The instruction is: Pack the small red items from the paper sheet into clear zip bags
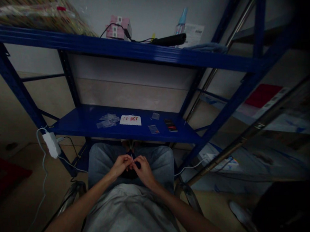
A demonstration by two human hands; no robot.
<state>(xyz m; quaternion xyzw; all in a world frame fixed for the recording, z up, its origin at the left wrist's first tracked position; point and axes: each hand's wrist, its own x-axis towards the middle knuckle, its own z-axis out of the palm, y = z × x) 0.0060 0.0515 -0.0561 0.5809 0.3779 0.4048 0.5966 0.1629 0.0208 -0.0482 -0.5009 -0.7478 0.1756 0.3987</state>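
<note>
My left hand (121,165) and my right hand (144,171) meet above my lap, in front of my grey shirt (129,214) and blue-grey jeans (157,161). Their fingertips pinch a small dark object (137,164), partly hidden by my fingers. A thin pale strip (132,156) rises from it. Its exact kind is too small to tell. Beyond my hands, a blue metal shelf (74,125) holds loose clear plastic sleeves (107,121), a white card with red print (130,120), several small packets (153,129), and a dark box (171,125).
A blue steel rack frame (10,82) surrounds me. Its upper shelf (88,38) carries a pink box (118,28) with a black cable. A white power adapter (51,145) hangs at the left upright. A red-topped item (263,95) lies on a lower shelf at right.
</note>
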